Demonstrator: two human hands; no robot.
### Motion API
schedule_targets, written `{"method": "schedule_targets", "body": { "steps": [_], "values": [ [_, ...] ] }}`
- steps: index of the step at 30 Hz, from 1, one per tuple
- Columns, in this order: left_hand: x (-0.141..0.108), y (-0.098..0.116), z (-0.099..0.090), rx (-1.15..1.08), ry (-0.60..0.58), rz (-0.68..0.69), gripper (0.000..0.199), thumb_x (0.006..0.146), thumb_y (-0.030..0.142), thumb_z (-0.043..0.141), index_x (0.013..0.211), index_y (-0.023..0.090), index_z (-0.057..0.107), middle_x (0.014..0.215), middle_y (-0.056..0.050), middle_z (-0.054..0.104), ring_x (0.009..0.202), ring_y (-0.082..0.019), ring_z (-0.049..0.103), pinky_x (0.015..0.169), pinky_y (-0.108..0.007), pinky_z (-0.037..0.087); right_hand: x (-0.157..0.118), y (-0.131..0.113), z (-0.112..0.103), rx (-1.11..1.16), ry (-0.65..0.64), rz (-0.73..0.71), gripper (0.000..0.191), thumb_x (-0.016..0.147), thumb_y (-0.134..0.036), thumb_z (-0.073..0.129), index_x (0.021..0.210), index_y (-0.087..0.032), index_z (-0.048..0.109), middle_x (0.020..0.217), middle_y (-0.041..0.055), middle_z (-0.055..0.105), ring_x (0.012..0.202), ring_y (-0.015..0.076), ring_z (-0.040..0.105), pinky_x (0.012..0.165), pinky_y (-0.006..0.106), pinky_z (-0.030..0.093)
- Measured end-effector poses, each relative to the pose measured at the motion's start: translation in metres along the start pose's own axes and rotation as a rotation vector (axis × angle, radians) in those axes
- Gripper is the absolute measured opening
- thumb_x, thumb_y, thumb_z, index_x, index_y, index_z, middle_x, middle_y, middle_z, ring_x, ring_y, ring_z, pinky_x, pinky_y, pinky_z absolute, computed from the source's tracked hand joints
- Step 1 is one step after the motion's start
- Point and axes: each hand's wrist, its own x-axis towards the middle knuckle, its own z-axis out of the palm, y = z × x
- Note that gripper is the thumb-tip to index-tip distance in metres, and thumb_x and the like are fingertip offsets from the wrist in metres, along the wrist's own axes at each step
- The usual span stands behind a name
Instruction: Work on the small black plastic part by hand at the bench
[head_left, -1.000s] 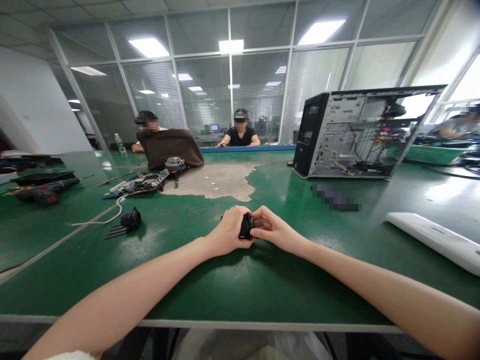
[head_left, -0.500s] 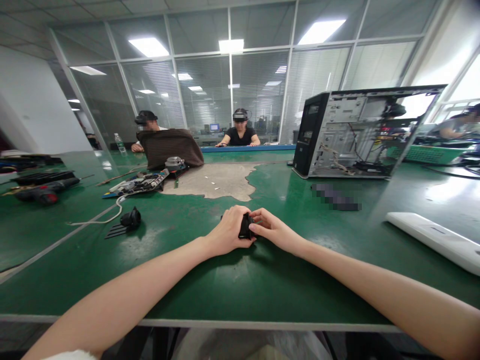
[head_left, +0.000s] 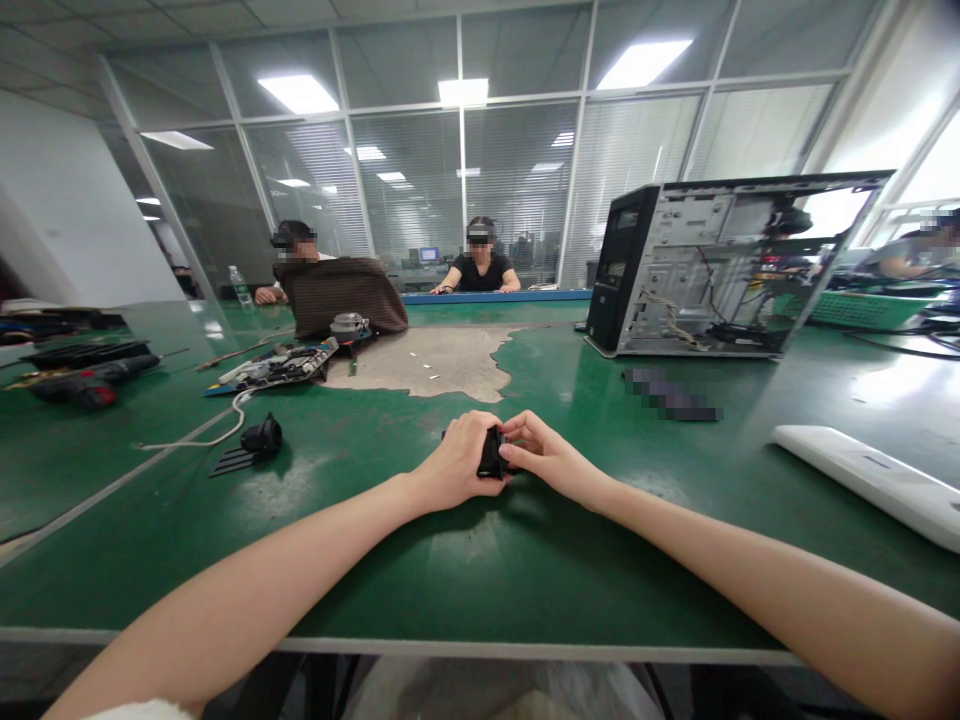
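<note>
A small black plastic part (head_left: 490, 455) is held between my two hands, just above or on the green tabletop (head_left: 480, 585). Its exact kind is hard to make out, since my fingers cover much of it. My left hand (head_left: 459, 460) is closed around its left side, fingers over the top and thumb at the near edge. From the right, my right hand (head_left: 546, 452) grips the other side with thumb and bent fingers.
At left lie a black part with prongs (head_left: 261, 436), a circuit board (head_left: 281, 366) and a drill-like tool (head_left: 97, 380). An opened computer case (head_left: 697, 270) stands at back right, with a white panel (head_left: 870, 480) nearer. A brown cover (head_left: 341, 295) and co-workers are beyond.
My right fingers have shifted very slightly on the black part. Both hands otherwise stay in the same place. The hand of the co-worker at back left has moved a little.
</note>
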Motion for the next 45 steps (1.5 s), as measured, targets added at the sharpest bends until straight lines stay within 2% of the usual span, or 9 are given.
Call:
{"method": "schedule_targets", "body": {
  "steps": [5,11,16,20,24,29,32,37,45],
  "values": [
    [0.0,0.0,-0.001,0.005,0.0,0.005,0.055,0.066,0.031,0.065,0.11,0.018,0.035,0.105,-0.009,0.049,0.095,-0.025,0.048,0.081,-0.04,0.039,-0.001,0.0,-0.004,-0.004,-0.043,0.026,0.029,0.074,-0.035,0.063,0.09,-0.018,0.047,0.084,0.0017,0.056,0.078,0.0155,0.057,0.071,0.033,0.047],
    [0.0,0.0,-0.001,0.005,-0.007,0.014,0.054,0.065,0.028,0.064,0.11,0.019,0.035,0.105,-0.009,0.048,0.095,-0.026,0.048,0.081,-0.04,0.039,-0.005,-0.008,-0.004,0.032,-0.094,-0.037,0.034,0.067,-0.03,0.071,0.086,-0.02,0.044,0.088,-0.0004,0.054,0.084,0.0146,0.056,0.07,0.029,0.047],
    [0.0,0.0,0.0,0.001,0.009,0.017,0.055,0.065,0.029,0.064,0.11,0.019,0.035,0.105,-0.009,0.049,0.096,-0.026,0.048,0.082,-0.041,0.038,-0.003,-0.007,0.0,-0.003,-0.02,-0.024,0.027,0.075,-0.039,0.062,0.083,-0.02,0.044,0.08,-0.0011,0.055,0.075,0.0128,0.056,0.068,0.03,0.047],
    [0.0,0.0,0.0,-0.011,0.013,0.012,0.055,0.065,0.03,0.065,0.11,0.019,0.036,0.105,-0.009,0.049,0.095,-0.026,0.049,0.082,-0.041,0.038,-0.001,-0.003,0.0,-0.013,-0.002,-0.003,0.03,0.073,-0.039,0.063,0.089,-0.021,0.046,0.086,0.0003,0.056,0.08,0.0145,0.057,0.072,0.032,0.049],
    [0.0,0.0,0.0,-0.013,0.015,0.0,0.055,0.065,0.031,0.065,0.111,0.019,0.036,0.105,-0.009,0.049,0.095,-0.026,0.049,0.082,-0.041,0.038,-0.001,-0.001,-0.002,-0.014,-0.022,0.01,0.03,0.073,-0.038,0.064,0.089,-0.019,0.048,0.086,0.0016,0.056,0.081,0.0155,0.058,0.072,0.034,0.049],
    [0.0,0.0,0.0,-0.001,0.001,-0.002,0.054,0.065,0.029,0.064,0.11,0.018,0.036,0.105,-0.009,0.049,0.095,-0.026,0.049,0.081,-0.041,0.038,-0.004,-0.007,-0.002,0.02,-0.07,-0.036,0.036,0.065,-0.033,0.072,0.086,-0.02,0.045,0.088,-0.0004,0.052,0.083,0.015,0.056,0.069,0.029,0.049],
    [0.0,0.0,0.0,-0.008,0.005,-0.003,0.054,0.065,0.03,0.064,0.11,0.019,0.036,0.105,-0.009,0.049,0.095,-0.026,0.049,0.081,-0.041,0.038,-0.005,-0.009,-0.001,0.017,-0.055,-0.039,0.031,0.071,-0.038,0.066,0.086,-0.02,0.045,0.086,-0.0001,0.054,0.08,0.0146,0.057,0.068,0.03,0.048],
    [-0.001,0.0,0.001,-0.007,0.015,-0.01,0.055,0.065,0.03,0.064,0.11,0.019,0.036,0.106,-0.009,0.049,0.097,-0.027,0.048,0.082,-0.042,0.038,-0.006,-0.007,0.004,-0.001,-0.016,-0.014,0.031,0.075,-0.043,0.06,0.089,-0.021,0.044,0.085,0.0003,0.056,0.077,0.0146,0.057,0.068,0.031,0.048],
    [0.002,-0.001,-0.001,-0.009,-0.005,0.001,0.06,0.065,0.027,0.065,0.113,0.019,0.03,0.11,-0.011,0.046,0.101,-0.027,0.046,0.084,-0.042,0.039,-0.004,-0.004,0.006,0.012,0.033,0.089,0.032,0.076,-0.038,0.06,0.096,-0.021,0.042,0.086,0.0018,0.053,0.078,0.0162,0.056,0.068,0.033,0.049]
  ]
}}
